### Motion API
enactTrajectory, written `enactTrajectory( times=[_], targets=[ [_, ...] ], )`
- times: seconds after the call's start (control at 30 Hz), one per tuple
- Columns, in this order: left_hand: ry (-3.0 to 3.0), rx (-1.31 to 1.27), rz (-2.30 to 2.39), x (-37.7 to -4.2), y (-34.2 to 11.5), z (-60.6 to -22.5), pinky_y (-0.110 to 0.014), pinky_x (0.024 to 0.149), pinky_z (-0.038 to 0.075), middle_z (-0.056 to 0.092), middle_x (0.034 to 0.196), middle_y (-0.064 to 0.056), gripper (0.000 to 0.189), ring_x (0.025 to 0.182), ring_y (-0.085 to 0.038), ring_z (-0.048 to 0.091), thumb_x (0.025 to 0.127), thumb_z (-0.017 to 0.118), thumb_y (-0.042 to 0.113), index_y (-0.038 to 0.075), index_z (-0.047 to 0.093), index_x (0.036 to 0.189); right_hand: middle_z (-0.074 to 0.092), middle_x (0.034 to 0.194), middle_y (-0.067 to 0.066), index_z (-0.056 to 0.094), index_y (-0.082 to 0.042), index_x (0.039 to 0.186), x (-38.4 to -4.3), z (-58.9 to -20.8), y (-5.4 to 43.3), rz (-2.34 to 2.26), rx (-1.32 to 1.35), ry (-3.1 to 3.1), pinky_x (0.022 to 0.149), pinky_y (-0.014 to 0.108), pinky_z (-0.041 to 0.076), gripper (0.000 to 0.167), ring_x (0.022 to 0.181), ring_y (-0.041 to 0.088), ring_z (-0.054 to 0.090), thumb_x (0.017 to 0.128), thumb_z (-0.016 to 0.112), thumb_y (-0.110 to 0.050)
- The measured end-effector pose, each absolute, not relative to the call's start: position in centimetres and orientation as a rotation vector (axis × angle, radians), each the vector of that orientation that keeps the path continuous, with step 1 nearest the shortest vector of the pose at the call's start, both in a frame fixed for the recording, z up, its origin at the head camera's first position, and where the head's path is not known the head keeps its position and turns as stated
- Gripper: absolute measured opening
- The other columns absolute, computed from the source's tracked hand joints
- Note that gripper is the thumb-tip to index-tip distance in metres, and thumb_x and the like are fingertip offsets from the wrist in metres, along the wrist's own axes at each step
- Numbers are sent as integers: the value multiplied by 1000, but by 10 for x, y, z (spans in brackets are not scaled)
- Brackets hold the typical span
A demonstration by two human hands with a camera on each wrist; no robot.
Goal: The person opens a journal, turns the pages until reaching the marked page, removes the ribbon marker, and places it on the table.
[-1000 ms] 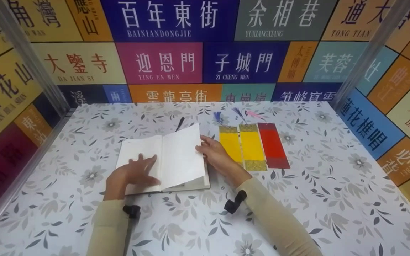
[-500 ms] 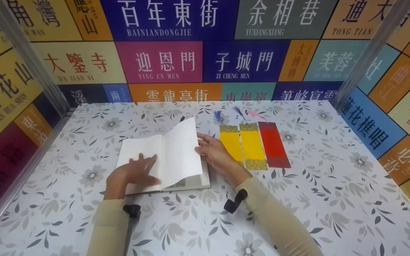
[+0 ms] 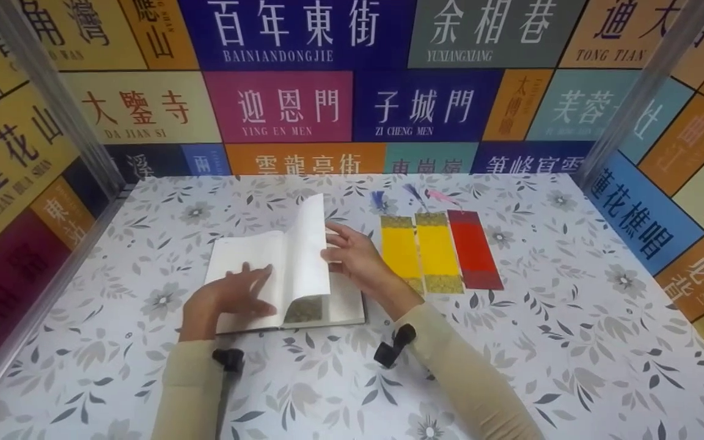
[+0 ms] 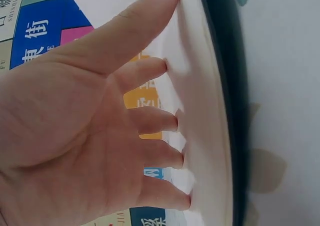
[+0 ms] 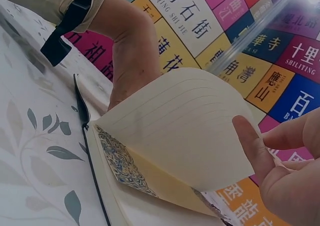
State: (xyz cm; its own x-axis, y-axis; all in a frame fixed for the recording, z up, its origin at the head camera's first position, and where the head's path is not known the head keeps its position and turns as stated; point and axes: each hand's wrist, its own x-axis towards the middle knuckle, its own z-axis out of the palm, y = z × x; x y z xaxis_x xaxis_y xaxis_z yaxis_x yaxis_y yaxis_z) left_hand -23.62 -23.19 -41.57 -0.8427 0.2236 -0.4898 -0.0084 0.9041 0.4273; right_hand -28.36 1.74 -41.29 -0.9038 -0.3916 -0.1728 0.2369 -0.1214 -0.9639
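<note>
An open notebook (image 3: 248, 247) with a dark cover lies on the table. My left hand (image 3: 223, 299) rests on its left page, fingers spread and fingertips pressing near the spine; the left wrist view shows the same hand (image 4: 100, 126) against the paper. My right hand (image 3: 358, 260) pinches the outer edge of a lifted page (image 3: 310, 250) between thumb and fingers. This page stands curved up; in the right wrist view faint ruled lines cross it. Beneath it lies a bookmark (image 5: 122, 161) with a blue-and-gold patterned end, partly hidden by the page.
Right of the notebook lie two yellow bookmarks (image 3: 439, 250) with patterned ends and one red bookmark (image 3: 475, 250), tassels pointing away. The nearer yellow one is partly behind my right hand. A floral cloth (image 3: 303, 385) covers the table; panels with lettering (image 3: 278, 107) stand behind.
My right hand has moved left and raised the page further toward the spine, bringing the patterned bookmark end into view beneath. My left hand stays put on the left page.
</note>
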Motion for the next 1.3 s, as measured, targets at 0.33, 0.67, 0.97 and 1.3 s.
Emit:
enactTrajectory(
  times=[0.33, 0.67, 0.97, 1.3],
  targets=[
    [2623, 148, 655, -233, -248, -404, -59, 124, 22, 29, 163, -20, 64, 152, -42, 25, 102, 55, 33, 13, 31, 158, 54, 148, 16, 34, -11, 156, -284, -421, -7, -2076, -234, 1733, 81, 26, 58, 71, 101, 17, 65, 91, 58, 6],
    [2760, 153, 861, -221, -273, -384, -60, 121, 27, 34, 161, -21, 58, 146, -46, 36, 106, 47, 33, 13, 30, 158, 47, 151, 21, 21, -9, 160, -279, -426, -27, -2074, -411, 1782, 88, 36, 61, 76, 99, 16, 67, 94, 57, 3],
    [2850, 30, 918, -206, -284, -360, -61, 118, 33, 34, 161, -21, 65, 144, -45, 40, 104, 50, 42, 18, 28, 160, 37, 161, 15, 18, -15, 162, -276, -437, -33, -1720, -701, 2193, 120, 45, 38, 76, 148, 33, 39, 100, 61, -28],
    [2865, 22, 954, -202, -278, -349, -63, 118, 31, 36, 160, -22, 67, 147, -44, 36, 103, 49, 48, 22, 26, 160, 22, 168, 11, 46, -16, 151, -276, -439, -33, -1017, -982, 2632, 125, 64, 8, 59, 157, 38, 10, 99, 59, -42]
  ],
)
